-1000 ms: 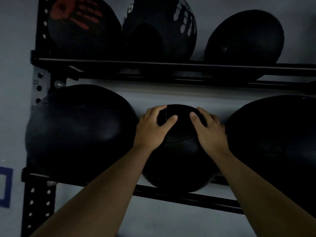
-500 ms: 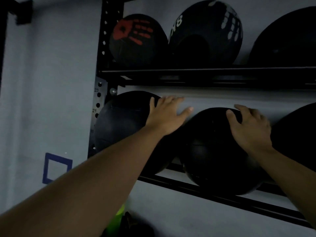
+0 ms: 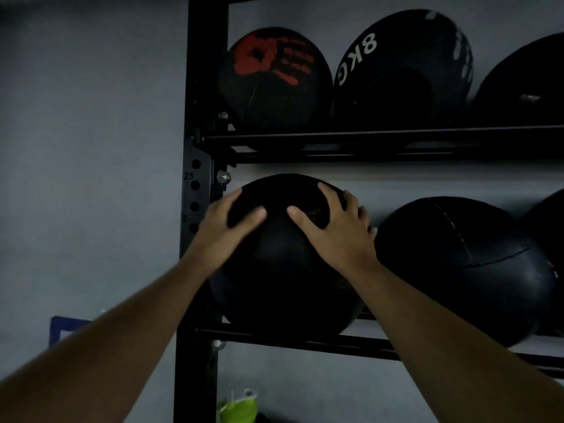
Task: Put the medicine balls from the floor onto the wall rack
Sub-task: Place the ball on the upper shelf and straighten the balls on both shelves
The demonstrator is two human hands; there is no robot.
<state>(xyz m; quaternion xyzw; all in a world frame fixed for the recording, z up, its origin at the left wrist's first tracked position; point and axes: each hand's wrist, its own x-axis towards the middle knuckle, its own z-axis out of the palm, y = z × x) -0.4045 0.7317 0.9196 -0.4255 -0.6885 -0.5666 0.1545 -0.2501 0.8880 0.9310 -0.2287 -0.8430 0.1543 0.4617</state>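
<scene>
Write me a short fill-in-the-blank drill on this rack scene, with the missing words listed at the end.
1. Both hands rest on the ball at the ____ end of the lower shelf.
2. The handprint on the upper-left ball is ____.
3. The white marking on the upper middle ball reads ____.

Missing words: left; red; 8KG

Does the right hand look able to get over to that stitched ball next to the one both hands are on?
Probably yes. The right hand rests on the left ball, and the stitched ball sits right beside it on the same shelf, nothing between them.
</scene>
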